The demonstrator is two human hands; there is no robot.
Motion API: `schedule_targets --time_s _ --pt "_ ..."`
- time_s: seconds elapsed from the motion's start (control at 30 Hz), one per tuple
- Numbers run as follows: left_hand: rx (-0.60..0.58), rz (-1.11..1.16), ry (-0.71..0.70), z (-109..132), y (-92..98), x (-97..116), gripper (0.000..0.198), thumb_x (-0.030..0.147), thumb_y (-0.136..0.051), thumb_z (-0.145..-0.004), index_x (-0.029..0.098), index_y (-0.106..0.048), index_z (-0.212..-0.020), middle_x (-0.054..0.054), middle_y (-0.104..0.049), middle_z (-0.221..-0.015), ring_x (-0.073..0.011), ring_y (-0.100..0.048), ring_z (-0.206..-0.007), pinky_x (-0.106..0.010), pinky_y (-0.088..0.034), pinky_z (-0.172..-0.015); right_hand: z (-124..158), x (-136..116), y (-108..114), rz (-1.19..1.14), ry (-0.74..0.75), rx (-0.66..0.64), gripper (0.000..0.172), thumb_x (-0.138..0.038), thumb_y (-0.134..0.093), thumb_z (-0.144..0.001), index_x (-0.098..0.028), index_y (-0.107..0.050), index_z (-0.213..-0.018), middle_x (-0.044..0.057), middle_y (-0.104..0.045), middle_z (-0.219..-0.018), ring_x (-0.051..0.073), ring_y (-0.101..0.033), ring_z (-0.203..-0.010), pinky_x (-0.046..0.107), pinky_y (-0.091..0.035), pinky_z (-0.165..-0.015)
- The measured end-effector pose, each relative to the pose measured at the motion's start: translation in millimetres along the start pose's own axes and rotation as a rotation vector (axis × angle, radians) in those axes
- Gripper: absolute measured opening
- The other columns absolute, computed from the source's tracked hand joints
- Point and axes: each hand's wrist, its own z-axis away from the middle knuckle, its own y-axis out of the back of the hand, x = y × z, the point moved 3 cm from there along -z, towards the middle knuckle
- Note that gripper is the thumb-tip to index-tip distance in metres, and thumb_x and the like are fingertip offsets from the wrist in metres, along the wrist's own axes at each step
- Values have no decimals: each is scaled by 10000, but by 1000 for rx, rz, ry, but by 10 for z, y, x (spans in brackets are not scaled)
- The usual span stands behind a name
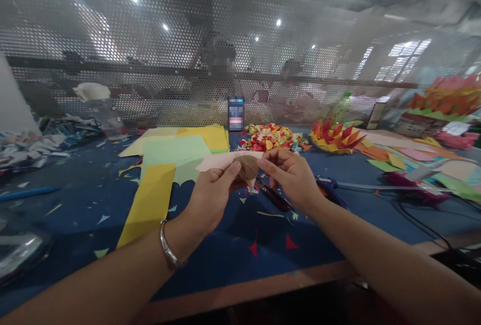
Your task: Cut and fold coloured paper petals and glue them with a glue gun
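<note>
Between my two hands, above the blue table, is a pale pink sheet of paper (pixel 215 161) with a brown rounded piece (pixel 248 168) lying against it. My left hand (pixel 212 192), with a silver bracelet at the wrist, pinches the left side of the pair, thumb on the brown piece. At their right edge the fingertips of my right hand (pixel 291 174) are closed on the paper. Scissors (pixel 276 197) lie on the table just under my right hand. Small paper scraps surround them.
Yellow paper (pixel 150 204) and light green paper (pixel 176 152) lie left. Behind stand a phone (pixel 236 114) and a heap of colourful folded pieces (pixel 272 137). A glue gun (pixel 330 189) and a purple tool (pixel 417 188) with cords lie right. A perforated metal screen (pixel 150 64) closes the back.
</note>
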Motion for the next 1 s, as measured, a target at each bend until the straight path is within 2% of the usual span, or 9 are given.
schedule_targets --time_s 0.13,0.23,0.37,0.5,0.7,0.87,1.0 --pt "51 -56 15 -21 29 15 195 220 -616 -833 102 -729 -939 -100 -749 -851 -124 -673 -660 -176 -475 -516 11 -39 46 124 111 43 239 -379 -641 -843 -195 -568 -977 -36 -565 -714 59 -500 -484 189 -402 -445" --pt "70 -76 39 -17 32 21 205 213 -607 -841 106 -729 -966 -96 -750 -805 -118 -664 -604 -159 -396 -417 26 -70 22 285 195 -21 331 -363 -671 -819 -205 -582 -1095 -22 -554 -762 83 -516 -573 212 -436 -520" --pt "85 -89 43 -5 25 18 194 199 -613 -829 107 -744 -940 -89 -747 -734 -124 -657 -559 -163 -320 -356 36 -85 -29 481 248 -99 420 -360 -712 -780 -209 -597 -1154 8 -566 -863 97 -515 -596 247 -461 -557" --pt "74 -44 42 3 14 12 198 198 -622 -817 98 -743 -937 -92 -749 -741 -133 -663 -566 -170 -363 -383 47 -90 -36 558 320 -82 413 -367 -701 -794 -213 -597 -1163 18 -580 -877 109 -522 -605 268 -480 -583" --pt "33 44 32 9 3 18 186 214 -665 -783 115 -735 -925 -84 -755 -806 -151 -693 -684 -179 -475 -518 72 -88 -42 577 376 -94 464 -355 -683 -818 -253 -546 -1249 27 -597 -954 95 -520 -584 264 -490 -574" --pt "86 115 33 -9 30 -11 139 228 -623 -818 145 -730 -789 -36 -735 -716 -139 -684 -666 -209 -521 -593 73 -91 -58 579 372 -84 425 -366 -694 -808 -230 -577 -1193 33 -607 -920 101 -527 -595 253 -483 -560" --pt "34 156 -9 -15 30 -24 182 236 -590 -842 160 -740 -772 -20 -693 -600 -149 -670 -641 -252 -533 -646 75 -93 -52 575 355 -66 434 -374 -699 -802 -214 -578 -1186 22 -602 -871 96 -533 -571 257 -484 -564"
